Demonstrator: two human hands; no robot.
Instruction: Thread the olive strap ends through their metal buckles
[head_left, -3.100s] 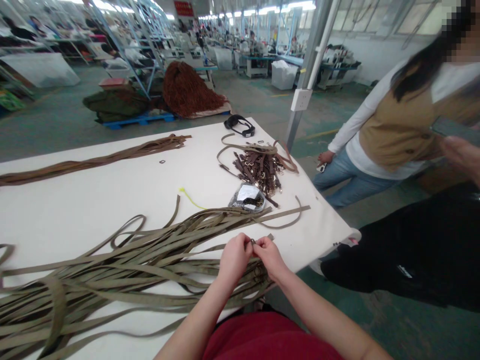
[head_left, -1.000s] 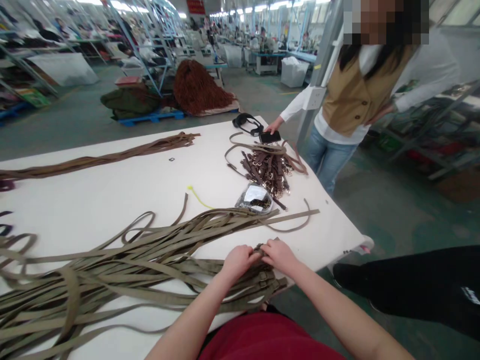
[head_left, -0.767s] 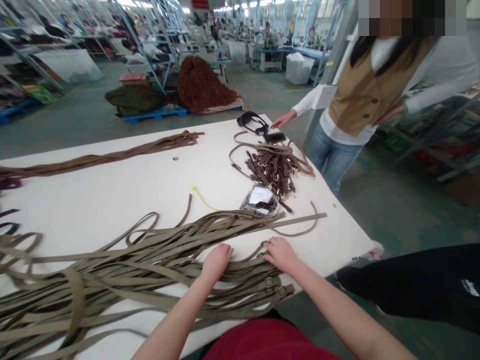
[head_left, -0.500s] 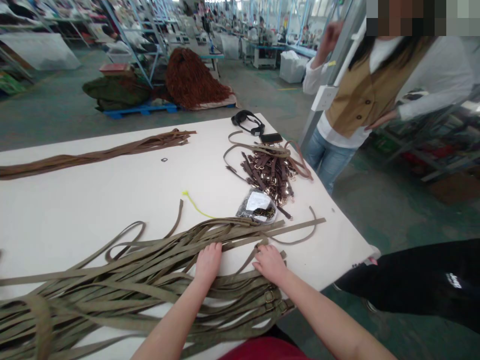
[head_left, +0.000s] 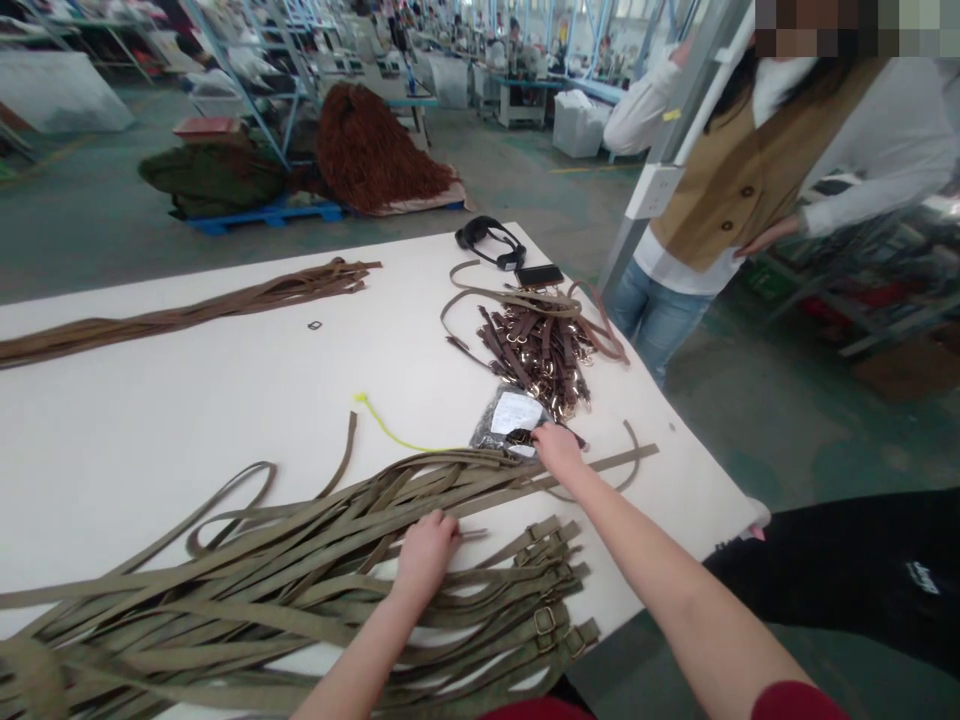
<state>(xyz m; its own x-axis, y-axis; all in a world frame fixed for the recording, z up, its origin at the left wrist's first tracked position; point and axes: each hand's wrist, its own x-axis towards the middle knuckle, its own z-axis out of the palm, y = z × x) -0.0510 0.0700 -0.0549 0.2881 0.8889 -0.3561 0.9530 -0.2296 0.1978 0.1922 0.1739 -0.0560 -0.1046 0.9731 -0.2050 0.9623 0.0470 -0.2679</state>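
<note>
Long olive webbing straps (head_left: 247, 570) lie in a loose heap across the near side of the table. My left hand (head_left: 429, 552) is closed around one strap, and a short end pokes out past its fingers. My right hand (head_left: 559, 452) reaches to a clear plastic bag (head_left: 491, 415) with a white label and dark metal buckles in it. Its fingers are drawn together at the bag's opening; their tips are hidden, so what they pinch cannot be made out. Below it, several strap ends carry brass-coloured buckles (head_left: 545, 620).
Behind the bag sits a pile of short brown straps with metal clasps (head_left: 544, 345). Brown straps (head_left: 187, 310), a single buckle (head_left: 315, 325), a yellow-green tie (head_left: 386, 430) and a black headset (head_left: 491, 243) lie around. A person (head_left: 757, 190) stands beyond the metal post (head_left: 637, 215).
My right hand has moved from the straps near my left hand up to the bag of buckles. More buckled strap ends now show at the right. My left hand stays on its strap.
</note>
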